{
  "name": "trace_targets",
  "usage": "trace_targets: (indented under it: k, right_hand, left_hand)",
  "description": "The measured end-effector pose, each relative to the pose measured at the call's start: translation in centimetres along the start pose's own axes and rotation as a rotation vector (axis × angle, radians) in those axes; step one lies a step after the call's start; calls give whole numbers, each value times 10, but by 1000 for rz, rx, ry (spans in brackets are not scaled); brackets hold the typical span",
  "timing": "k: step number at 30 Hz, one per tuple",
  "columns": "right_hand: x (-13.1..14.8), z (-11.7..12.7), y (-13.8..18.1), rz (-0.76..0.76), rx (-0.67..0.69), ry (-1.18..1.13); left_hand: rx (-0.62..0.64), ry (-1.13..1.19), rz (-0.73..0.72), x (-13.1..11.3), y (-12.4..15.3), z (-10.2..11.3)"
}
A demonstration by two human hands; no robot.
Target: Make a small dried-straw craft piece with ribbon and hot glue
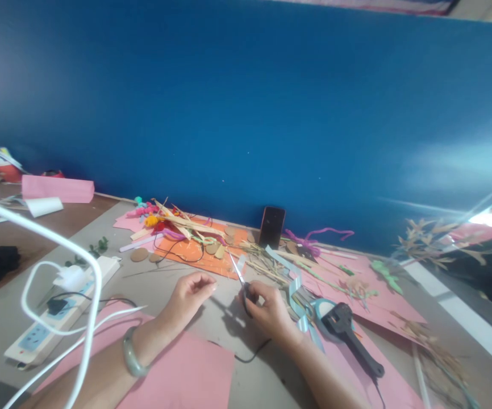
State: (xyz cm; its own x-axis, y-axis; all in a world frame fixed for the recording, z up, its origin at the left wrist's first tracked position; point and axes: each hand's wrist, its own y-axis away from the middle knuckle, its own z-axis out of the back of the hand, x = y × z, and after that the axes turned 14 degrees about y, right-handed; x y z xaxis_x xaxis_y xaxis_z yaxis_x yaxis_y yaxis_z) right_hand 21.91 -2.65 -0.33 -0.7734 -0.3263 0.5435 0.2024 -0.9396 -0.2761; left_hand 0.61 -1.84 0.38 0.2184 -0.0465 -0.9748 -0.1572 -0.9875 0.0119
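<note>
In the head view my right hand is wrapped round the dark handles of a pair of scissors, whose metal blades point up and away to the left. To its left, my left hand hovers over the grey tabletop with thumb and fingers pinched together. Anything between those fingertips is too small to make out. Just beyond the scissors lie dried stalks and a light blue ribbon. A pink sheet lies under my left forearm.
A white power strip with plugs stands at left, a white cable looping in front. At right is a black glue gun beside a tape roll. A phone leans on the blue wall. Craft scraps cover an orange sheet.
</note>
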Motion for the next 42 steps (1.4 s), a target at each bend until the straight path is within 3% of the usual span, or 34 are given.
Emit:
trace_targets:
  k: [6,10,16,42]
  right_hand:
    - [4,11,-1,75,155,-8]
    - [8,29,-5,158,257,150]
    - [1,35,-4,308,247,296]
    - [0,33,-2,379,278,386]
  left_hand:
    - [-4,52,6,0,-1,2]
    - [10,65,35,-2,-2,4]
    - [57,47,93,-4,-2,6]
    - [195,-51,105,-9,0,6]
